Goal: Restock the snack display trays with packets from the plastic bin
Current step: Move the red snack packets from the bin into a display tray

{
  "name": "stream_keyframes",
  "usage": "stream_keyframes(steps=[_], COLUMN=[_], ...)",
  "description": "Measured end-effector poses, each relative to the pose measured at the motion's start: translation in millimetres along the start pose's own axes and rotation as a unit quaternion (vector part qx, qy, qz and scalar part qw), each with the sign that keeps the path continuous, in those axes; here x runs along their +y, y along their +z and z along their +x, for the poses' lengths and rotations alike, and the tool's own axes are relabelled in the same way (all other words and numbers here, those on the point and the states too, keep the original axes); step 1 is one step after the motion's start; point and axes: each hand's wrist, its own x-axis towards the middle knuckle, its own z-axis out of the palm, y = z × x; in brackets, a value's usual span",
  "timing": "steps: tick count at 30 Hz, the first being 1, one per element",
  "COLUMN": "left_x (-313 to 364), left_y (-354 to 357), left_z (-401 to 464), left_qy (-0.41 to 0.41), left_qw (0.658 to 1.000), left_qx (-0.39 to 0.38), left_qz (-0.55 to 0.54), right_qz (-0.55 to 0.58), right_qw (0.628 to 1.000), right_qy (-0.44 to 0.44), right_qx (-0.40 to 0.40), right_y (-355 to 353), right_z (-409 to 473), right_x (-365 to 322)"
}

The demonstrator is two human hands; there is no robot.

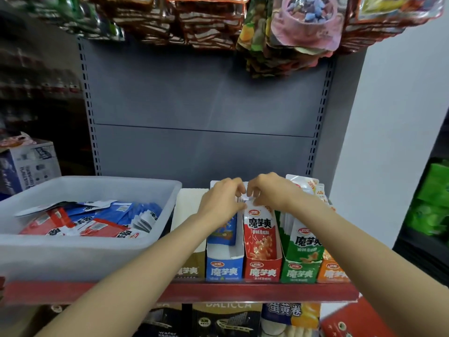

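Red-edged shelf (218, 291) bears plastic bin (97, 254) beside display trays (261, 269).

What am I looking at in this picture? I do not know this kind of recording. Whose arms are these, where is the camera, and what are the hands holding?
There is no machine here. A person wears one camera on the head, so you see their own bare arms from above. The left hand and right hand meet over a store shelf. Together they pinch the top of the red packets that stand in the red display tray. Beside it stand a blue tray, nearly empty, a green tray and an orange tray. To the left on the same shelf sits the plastic bin, which holds loose red and blue packets. More snack bags hang above.
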Motion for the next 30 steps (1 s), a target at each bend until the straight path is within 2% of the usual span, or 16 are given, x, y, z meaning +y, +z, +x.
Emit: stream_keyframes(steps=[6, 11, 14, 19, 25, 30], left_x=[-39, -93, -128, -170, -191, -193], left_y=[-41, -83, -98, -111, -102, -96], left_z=[-18, -41, -49, -59, -61, -60], left_qy=[-0.04, -0.117, -0.149, -0.143, -0.145, -0.147], left_qw=[0.998, 0.992, 0.988, 0.983, 0.971, 0.967], left_qx=[0.052, 0.046, 0.007, -0.098, -0.186, -0.2], left_qz=[-0.001, 0.008, 0.032, 0.064, 0.051, 0.05], right_qz=[0.113, 0.14, 0.111, -0.009, -0.118, -0.105], right_qw=[0.987, 0.98, 0.982, 0.989, 0.962, 0.962], right_qy=[-0.069, -0.107, -0.131, -0.147, -0.186, -0.216], right_qx=[0.089, 0.097, 0.073, -0.034, -0.162, -0.132], right_y=[7, 17, 22, 35, 43, 47], right_z=[10, 35, 51, 74, 95, 96], right_x=[-41, -98, -128, -154, -159, -155])
